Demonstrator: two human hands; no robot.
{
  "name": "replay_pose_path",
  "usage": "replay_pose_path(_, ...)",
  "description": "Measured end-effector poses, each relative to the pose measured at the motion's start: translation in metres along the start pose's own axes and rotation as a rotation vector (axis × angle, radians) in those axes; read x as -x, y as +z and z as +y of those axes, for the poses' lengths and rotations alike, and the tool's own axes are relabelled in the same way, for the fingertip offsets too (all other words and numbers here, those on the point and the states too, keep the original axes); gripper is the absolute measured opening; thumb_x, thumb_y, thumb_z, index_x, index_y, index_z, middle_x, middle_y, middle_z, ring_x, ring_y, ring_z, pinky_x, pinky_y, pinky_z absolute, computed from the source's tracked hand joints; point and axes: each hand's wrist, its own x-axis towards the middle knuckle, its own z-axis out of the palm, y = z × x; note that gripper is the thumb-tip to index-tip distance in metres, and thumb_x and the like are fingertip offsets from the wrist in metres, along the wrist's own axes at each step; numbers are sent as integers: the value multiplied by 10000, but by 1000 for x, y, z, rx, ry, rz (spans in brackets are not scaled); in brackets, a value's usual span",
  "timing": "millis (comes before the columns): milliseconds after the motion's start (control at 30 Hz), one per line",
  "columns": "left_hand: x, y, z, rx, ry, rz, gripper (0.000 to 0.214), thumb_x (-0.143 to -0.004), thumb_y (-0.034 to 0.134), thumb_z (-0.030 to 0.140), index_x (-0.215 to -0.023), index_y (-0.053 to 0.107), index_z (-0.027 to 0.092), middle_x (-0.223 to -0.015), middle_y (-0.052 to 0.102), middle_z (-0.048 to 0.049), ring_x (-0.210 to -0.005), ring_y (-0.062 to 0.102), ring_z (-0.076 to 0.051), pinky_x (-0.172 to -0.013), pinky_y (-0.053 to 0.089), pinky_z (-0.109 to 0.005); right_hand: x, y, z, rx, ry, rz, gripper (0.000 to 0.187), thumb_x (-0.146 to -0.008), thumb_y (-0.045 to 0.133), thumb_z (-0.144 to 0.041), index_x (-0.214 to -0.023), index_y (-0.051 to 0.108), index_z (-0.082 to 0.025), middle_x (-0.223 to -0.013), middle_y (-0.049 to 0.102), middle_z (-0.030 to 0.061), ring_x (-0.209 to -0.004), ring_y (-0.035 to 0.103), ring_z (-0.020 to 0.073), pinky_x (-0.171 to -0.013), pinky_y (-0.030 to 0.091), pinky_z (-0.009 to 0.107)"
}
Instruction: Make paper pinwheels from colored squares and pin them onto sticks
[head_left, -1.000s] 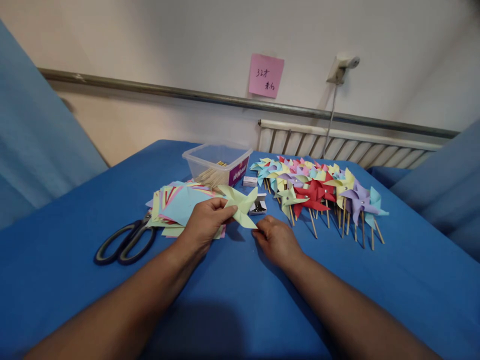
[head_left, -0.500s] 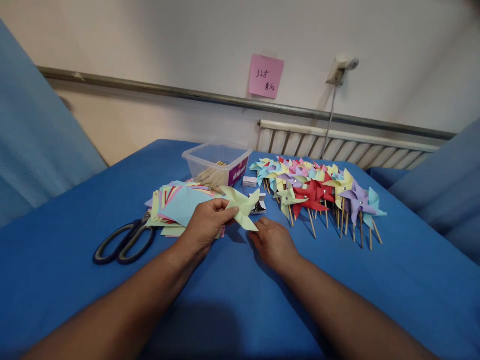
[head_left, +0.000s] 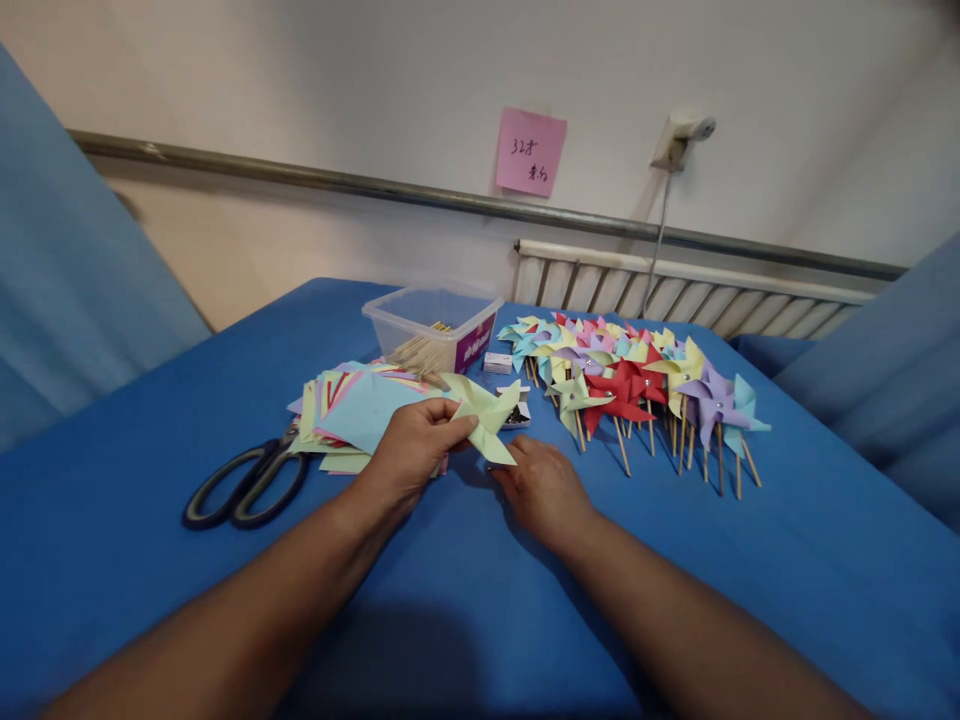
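Observation:
My left hand (head_left: pixel 409 452) pinches a pale green folded paper pinwheel head (head_left: pixel 484 413) and holds it just above the blue cloth. My right hand (head_left: pixel 544 490) lies low on the cloth just right of it, fingers curled near the pinwheel's lower tip; whether they hold anything is hidden. A stack of coloured paper squares (head_left: pixel 352 405) lies under and behind my left hand. A small open box of pins (head_left: pixel 517 410) sits right behind the green pinwheel.
Black-handled scissors (head_left: pixel 244 490) lie at the left. A clear plastic tub (head_left: pixel 431 325) with wooden sticks stands behind the paper. Several finished pinwheels on sticks (head_left: pixel 637 385) lie at the right. The table is covered by blue cloth (head_left: pixel 480 600).
My right hand has slid slightly left along the cloth, closer under the green pinwheel. My left hand has tilted the pinwheel a little.

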Motion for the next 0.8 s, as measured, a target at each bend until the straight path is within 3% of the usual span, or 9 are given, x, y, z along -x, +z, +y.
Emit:
replay_pose_path(200, -1, 0, -1, 19, 6, 13, 224, -611, 698, 337, -670, 597, 146, -512, 558, 24, -400, 454, -98, -365, 294, -217, 0, 4, 1, -56, -5, 6, 222, -910, 433, -270, -983, 624, -181, -892, 619, 78, -836, 562, 205, -719, 384, 296)
replay_pose_path(433, -1, 0, 0, -15, 2, -8, 217, -636, 685, 334, -683, 601, 140, -498, 534, 30, -376, 416, -82, -358, 275, -214, 0, 5, -4, 75, -86, 14, 297, -924, 379, -251, -901, 673, -212, -824, 612, 77, -754, 550, 210, -646, 354, 305)
replay_pose_path(600, -1, -1, 0, -18, 6, -9, 209, -653, 671, 333, -701, 598, 143, -505, 533, 35, -374, 412, -80, -353, 271, -213, -2, 5, -8, 118, -112, -22, 240, -894, 431, -221, -847, 666, -209, -837, 620, 72, -780, 554, 215, -660, 360, 308)
replay_pose_path(800, -2, -3, -3, -21, 10, -22, 229, -651, 676, 345, -721, 609, 137, -532, 560, 24, -397, 439, -88, -358, 290, -213, -4, 11, -5, 114, -90, -7, 247, -902, 400, -207, -959, 640, -201, -860, 622, 75, -757, 561, 210, -631, 369, 297)
